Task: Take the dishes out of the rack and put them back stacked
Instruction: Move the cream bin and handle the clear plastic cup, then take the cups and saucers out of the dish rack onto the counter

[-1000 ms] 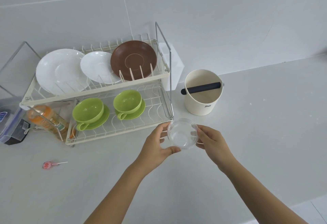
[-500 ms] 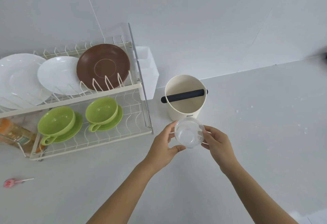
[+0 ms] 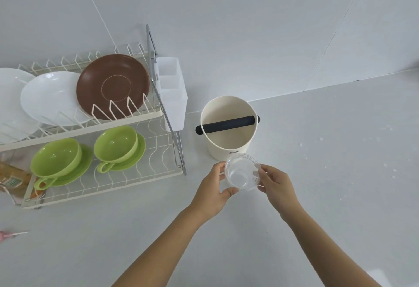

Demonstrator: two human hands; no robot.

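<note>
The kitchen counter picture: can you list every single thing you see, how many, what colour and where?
two-tier white wire dish rack: 1, white, left on the counter
round white plates: 2, white, upright on the top tier, one cut off by the picture's edge
round brown plate: 1, brown, upright, right end of the top tier
green cups on green saucers: 2 sets, green, bottom tier
white plastic cutlery holder: 1, white, hung on the rack's right side
cream round bin with a black bar: 1, cream, right of the rack
small clear plastic bowl: 1, see-through, held above the counter
pink lollipop: 1, pink, front left
orange packet: 1, orange, beside the rack, partly hidden
left hand: holds the bowl
right hand: holds the bowl
</note>
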